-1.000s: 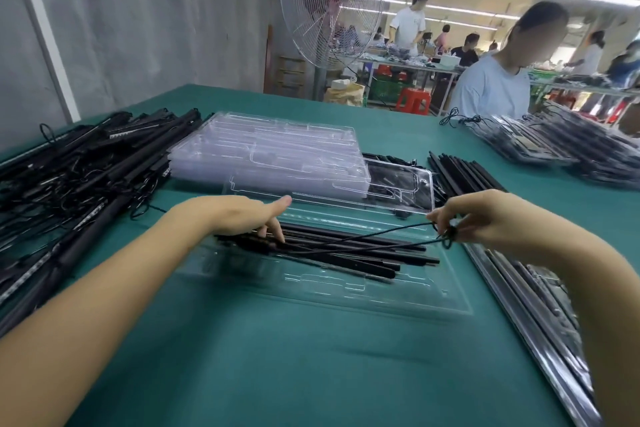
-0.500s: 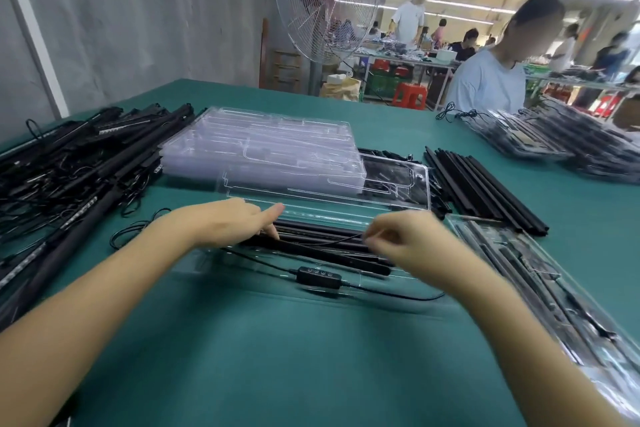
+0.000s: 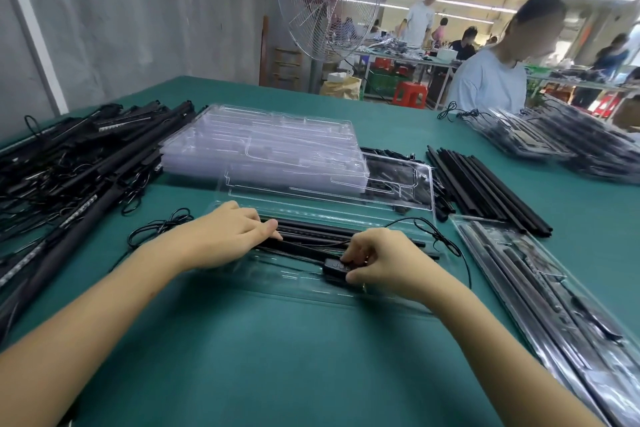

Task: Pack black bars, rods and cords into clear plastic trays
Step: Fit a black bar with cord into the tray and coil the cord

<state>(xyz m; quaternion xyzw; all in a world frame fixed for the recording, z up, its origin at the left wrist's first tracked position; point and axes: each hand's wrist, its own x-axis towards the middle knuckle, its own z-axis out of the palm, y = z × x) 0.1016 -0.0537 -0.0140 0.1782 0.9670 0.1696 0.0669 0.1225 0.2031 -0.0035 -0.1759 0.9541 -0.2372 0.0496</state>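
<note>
Currently: seating the controller in the tray.

The left hand [image 3: 228, 236] lies on the long black bars [image 3: 311, 230] with fingers nearly straight and together, pressing them down into the clear moulded plastic tray [image 3: 277, 279]. The tray sits on the teal-green table [image 3: 311, 357], directly in front of the person. The right hand [image 3: 384, 263] pinches the small black in-line controller box [image 3: 337, 269] between thumb and curled fingertips. It holds the box at the tray's near side, just beside the bars. The thin black cord [image 3: 441, 239] loops out past the tray's right end and is not yet tucked in.

Judgement on technique:
- Hold the bars flat with the left hand so they do not spring out while the right hand works.
- Line the box up square with its moulded pocket, then press straight down; a tilted push could buckle the thin plastic.
- Gather the loose loop afterwards and lay it inside the rim, clear of the bar ends, so the next tray can nest on top.

Supplies:
- stack of empty clear trays [image 3: 270, 146], beyond the working tray
- tangled heap of black bars with cords [image 3: 69, 177], far left
- row of plain black rods [image 3: 485, 191], right
- filled trays [image 3: 554, 305], near right

Writing: none legible. The box shows a row of small buttons whose markings are too small to read. The trays carry moulded outlines only, and no brand or label is visible.
</note>
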